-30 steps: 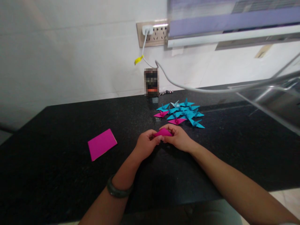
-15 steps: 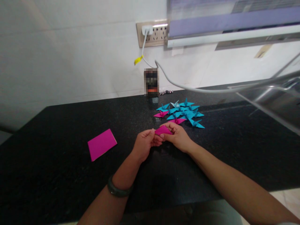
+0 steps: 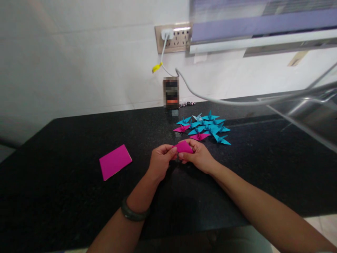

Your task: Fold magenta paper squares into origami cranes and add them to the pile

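A small folded piece of pink paper [image 3: 185, 147] is held between both hands above the dark countertop. My left hand [image 3: 162, 160] pinches its left corner with thumb and fingers. On the other side my right hand [image 3: 200, 156] grips the right part, thumb in front and fingers behind. Just beyond the hands lies a group of folded paper cranes [image 3: 207, 127], mostly blue, with one pale crane [image 3: 197, 117] and two pink ones, the nearer pink crane [image 3: 199, 136] close to my right fingers. A stack of square pink paper [image 3: 116, 162] rests to the left.
A pixelated dark box [image 3: 171, 93] stands against the wall, with a beaded string [image 3: 187, 104] beside it. A white cable [image 3: 195, 92] runs from the wall socket [image 3: 173, 38] across to the right, above the counter. A metal sink [image 3: 310, 116] lies at the right.
The pink paper has turned so that more of its flat face shows. My left fingers, spread below it before, have curled in closer to its left corner.
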Demonstrator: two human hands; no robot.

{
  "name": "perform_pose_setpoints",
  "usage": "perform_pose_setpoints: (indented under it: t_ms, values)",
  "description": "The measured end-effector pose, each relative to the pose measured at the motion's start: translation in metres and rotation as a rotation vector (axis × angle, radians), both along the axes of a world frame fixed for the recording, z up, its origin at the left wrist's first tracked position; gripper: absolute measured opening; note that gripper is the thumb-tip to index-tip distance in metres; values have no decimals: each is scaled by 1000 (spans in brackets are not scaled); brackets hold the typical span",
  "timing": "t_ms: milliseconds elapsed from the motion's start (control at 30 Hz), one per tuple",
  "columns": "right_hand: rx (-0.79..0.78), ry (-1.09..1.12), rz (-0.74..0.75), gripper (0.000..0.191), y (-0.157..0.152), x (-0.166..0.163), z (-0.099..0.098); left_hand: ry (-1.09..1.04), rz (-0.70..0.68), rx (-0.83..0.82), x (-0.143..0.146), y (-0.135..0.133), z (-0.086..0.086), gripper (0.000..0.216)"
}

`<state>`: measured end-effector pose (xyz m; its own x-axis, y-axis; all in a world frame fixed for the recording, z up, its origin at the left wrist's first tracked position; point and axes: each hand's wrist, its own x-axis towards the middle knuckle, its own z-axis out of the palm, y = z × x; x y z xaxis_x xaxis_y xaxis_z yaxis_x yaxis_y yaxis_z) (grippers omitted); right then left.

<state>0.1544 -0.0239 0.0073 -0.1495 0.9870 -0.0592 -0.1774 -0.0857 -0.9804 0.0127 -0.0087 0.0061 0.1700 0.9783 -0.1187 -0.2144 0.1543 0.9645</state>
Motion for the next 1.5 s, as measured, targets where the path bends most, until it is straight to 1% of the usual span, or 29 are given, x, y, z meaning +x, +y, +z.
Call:
perform_pose_setpoints:
  t_ms: [100,200,233,300,367,400,433,500,600,700,767,833,967,1067,1167,1233,1500]
  values:
    - [3,28,12,52,-1,-1,0,-92,-22,-29,0,-1,1,16]
    - [36,-11,39,51,0,0,-5,-95,-18,-37,-1,0,0,16]
    - [77,-55,31,49,1,1,-7,-57,0,-17,-1,1,0,16]
    - [214,-211,-39,43,2,4,-9,45,50,53,-1,3,0,15]
    - [339,-372,-130,29,3,7,-9,109,79,94,-1,4,0,14]
    - [374,-423,-161,22,3,8,-9,104,75,87,0,4,1,16]
    - [388,-443,-180,18,3,8,-8,78,60,65,0,4,1,18]
    - [361,-418,-186,14,2,7,-6,-2,26,0,1,3,2,21]
    - [290,-343,-176,16,0,5,-4,-89,-18,-66,1,1,3,27]
    - [271,-321,-184,19,-1,5,-5,-108,-75,-103,1,0,3,34]
    - [295,-352,-200,21,-1,6,-6,-110,-93,-121,0,0,3,31]
    - [352,-408,-219,21,-1,7,-7,-124,-100,-135,0,0,3,30]
    - [474,-487,-245,20,-1,10,-8,-164,-136,-154,-1,-1,4,38]
    - [562,-492,-197,22,0,13,-7,-176,-131,-160,-1,0,4,35]
    - [679,-494,-89,26,2,17,-5,-207,-123,-168,-2,1,4,27]
    - [727,-511,-32,27,2,19,-4,-217,-126,-174,-3,1,4,24]
    - [763,-540,29,26,2,21,-3,-217,-139,-164,-4,2,4,22]
